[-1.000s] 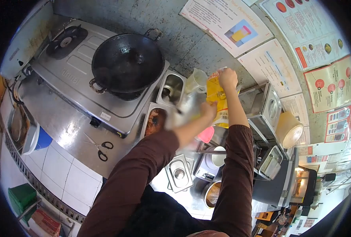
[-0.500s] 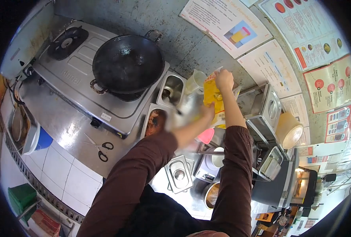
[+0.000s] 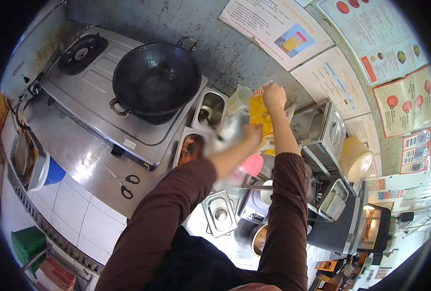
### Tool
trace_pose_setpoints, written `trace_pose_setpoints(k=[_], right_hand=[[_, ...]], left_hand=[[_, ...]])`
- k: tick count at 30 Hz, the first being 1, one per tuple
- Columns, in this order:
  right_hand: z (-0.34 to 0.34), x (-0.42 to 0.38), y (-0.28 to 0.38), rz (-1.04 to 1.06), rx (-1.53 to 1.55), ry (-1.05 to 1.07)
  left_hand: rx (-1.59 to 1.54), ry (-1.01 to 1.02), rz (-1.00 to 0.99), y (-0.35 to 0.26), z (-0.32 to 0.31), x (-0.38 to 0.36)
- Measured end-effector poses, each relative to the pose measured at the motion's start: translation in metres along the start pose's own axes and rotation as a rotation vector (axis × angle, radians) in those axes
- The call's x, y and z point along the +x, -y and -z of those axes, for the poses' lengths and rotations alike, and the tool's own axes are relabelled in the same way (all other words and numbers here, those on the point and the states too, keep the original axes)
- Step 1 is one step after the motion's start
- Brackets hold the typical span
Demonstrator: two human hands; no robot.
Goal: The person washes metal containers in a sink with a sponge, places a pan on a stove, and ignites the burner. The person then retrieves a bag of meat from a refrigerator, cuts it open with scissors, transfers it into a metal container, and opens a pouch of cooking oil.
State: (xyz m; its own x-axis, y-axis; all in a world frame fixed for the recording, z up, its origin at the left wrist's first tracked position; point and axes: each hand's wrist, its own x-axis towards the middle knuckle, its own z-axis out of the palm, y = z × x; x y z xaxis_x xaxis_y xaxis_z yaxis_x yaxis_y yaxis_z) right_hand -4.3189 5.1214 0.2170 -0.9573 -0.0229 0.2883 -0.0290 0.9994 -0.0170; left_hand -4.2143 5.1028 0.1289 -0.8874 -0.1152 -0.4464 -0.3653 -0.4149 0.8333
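A yellow packet (image 3: 260,114) with red lettering stands upright beside a clear plastic jug (image 3: 240,100). My right hand (image 3: 274,96) grips its top edge with bent fingers. Against the packet's lower left side is my left hand (image 3: 253,134), its fingers closed on the packet and slightly blurred. Below the hands a pink container (image 3: 252,165) is partly visible. To the left of them, a steel tray (image 3: 210,110) holds a dark utensil, and another tray holds reddish-brown food (image 3: 192,148).
A black wok (image 3: 157,77) sits on the steel stove (image 3: 91,97). Scissors (image 3: 125,184) lie on the counter's front part. Steel lids (image 3: 220,213) and a scale (image 3: 254,208) are near my body. A metal rack (image 3: 317,160) stands on the right.
My left hand has shifted slightly up and left along the packet. My right hand stays at its top, and the packet has moved very little.
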Motion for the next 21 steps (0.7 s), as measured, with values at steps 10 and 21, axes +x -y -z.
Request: trace_pose_setpoints(k=[10,21], right_hand=[[0.0058,-0.0011,0.0004,-0.032,-0.006,0.004],[0.0003,-0.0014,-0.0087,-0.037,-0.010,-0.021]], left_hand=[[0.145,-0.036,-0.098,-0.0090,0.0039,-0.0070],[0.037,0.014,-0.036,-0.0064,0.0029,-0.0058]])
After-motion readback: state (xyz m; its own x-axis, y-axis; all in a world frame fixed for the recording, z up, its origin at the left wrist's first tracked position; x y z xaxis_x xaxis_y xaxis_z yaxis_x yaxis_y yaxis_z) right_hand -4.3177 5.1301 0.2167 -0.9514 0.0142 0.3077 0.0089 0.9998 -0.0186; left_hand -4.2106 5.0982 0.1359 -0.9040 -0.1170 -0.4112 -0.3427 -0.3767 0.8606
